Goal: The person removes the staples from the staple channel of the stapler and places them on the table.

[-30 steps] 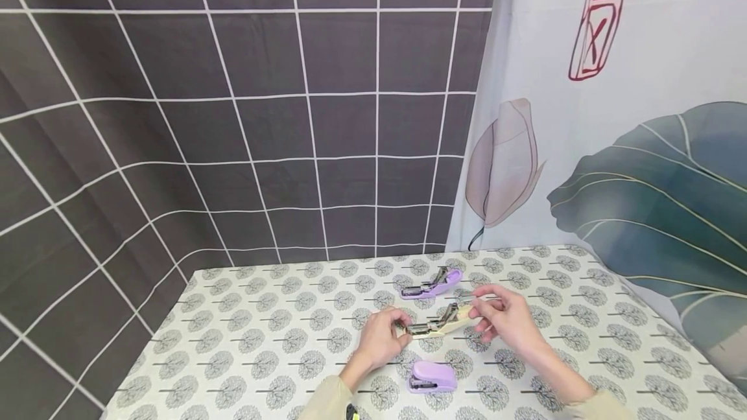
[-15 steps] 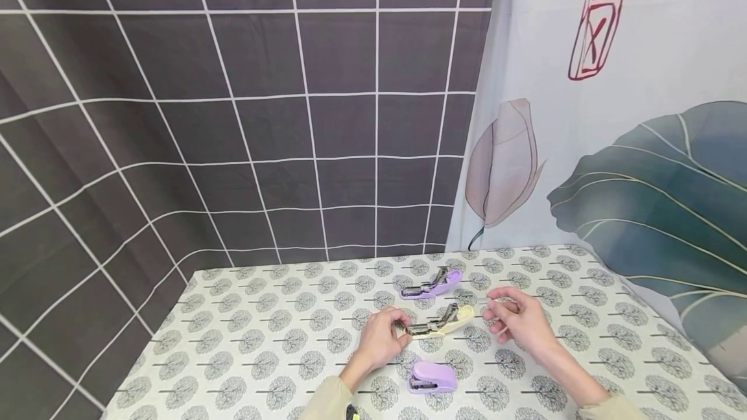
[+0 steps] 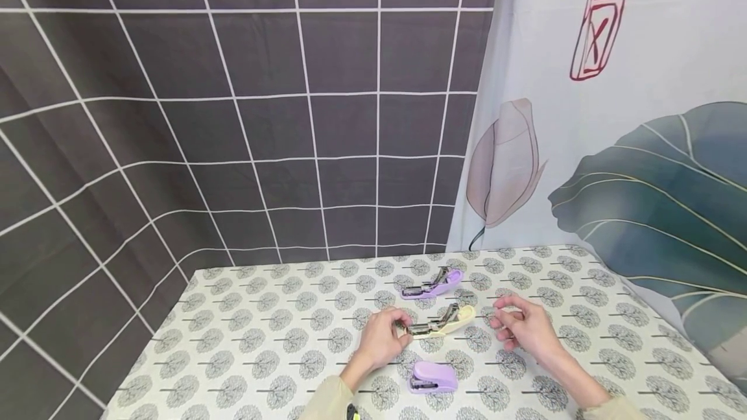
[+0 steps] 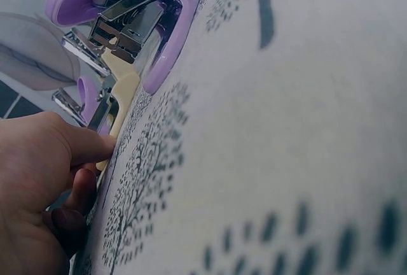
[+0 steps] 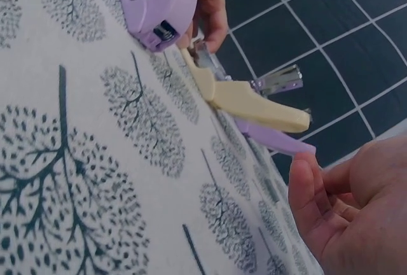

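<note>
A pale yellow stapler lies opened out mid-table, its metal parts tilted up. My left hand pinches its left end between thumb and fingers; the left wrist view shows this hand low against the cloth. To the right of the stapler my right hand hovers apart from it, fingers loosely bent, and nothing shows between them in the right wrist view. Behind it lies a purple stapler, likewise opened out. A second purple stapler, folded together, stands nearer me, in front of the yellow one.
A pale cloth with a tree print covers the table. Dark grey fabric with white grid lines hangs along the back and left. At the right hangs a white curtain with a leaf and flower print.
My right hand has drawn away to the right from the yellow stapler's right end. My left hand and all the staplers have stayed in place.
</note>
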Tool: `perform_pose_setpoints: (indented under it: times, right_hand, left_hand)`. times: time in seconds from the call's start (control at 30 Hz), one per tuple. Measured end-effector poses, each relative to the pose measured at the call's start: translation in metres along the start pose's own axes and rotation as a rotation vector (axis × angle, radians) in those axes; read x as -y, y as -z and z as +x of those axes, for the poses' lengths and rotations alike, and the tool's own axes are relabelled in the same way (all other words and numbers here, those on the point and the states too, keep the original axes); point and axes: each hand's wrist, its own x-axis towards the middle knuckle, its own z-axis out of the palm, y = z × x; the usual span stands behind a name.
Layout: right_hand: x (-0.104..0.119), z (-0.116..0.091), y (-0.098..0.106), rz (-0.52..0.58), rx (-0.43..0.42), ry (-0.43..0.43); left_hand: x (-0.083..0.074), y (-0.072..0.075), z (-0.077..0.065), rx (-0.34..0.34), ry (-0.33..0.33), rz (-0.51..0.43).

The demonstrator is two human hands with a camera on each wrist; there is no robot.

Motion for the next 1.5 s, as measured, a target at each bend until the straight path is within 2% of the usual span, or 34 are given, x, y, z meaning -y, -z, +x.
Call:
perform_pose_setpoints:
  times: [0.2,0.37,0.7,1.03,1.27,1.5]
  right_hand:
    - [-0.01,-0.001,-0.002,-0.025,0.019,-0.019]
    - [-0.016,0.0,-0.006,-0.041,0.005,-0.038]
    - [-0.02,0.002,-0.01,-0.041,-0.005,-0.046]
    - [-0.02,0.001,-0.013,-0.155,-0.018,-0.027]
    - [-0.02,0.0,-0.015,-0.223,-0.024,-0.009]
    - [-0.019,-0.001,-0.014,-0.269,-0.022,0.004]
  left_hand:
    - [0.0,0.001,0.001,0.002,0.005,0.001]
    - [0.001,0.0,0.002,-0.013,-0.017,0.019]
    - [0.001,0.0,0.002,-0.021,-0.029,0.011]
    - [0.0,0.001,0.001,-0.023,-0.037,0.021]
    - [0.0,0.001,0.0,-0.005,-0.009,0.0]
    - [0.001,0.0,-0.001,-0.015,-0.031,0.008]
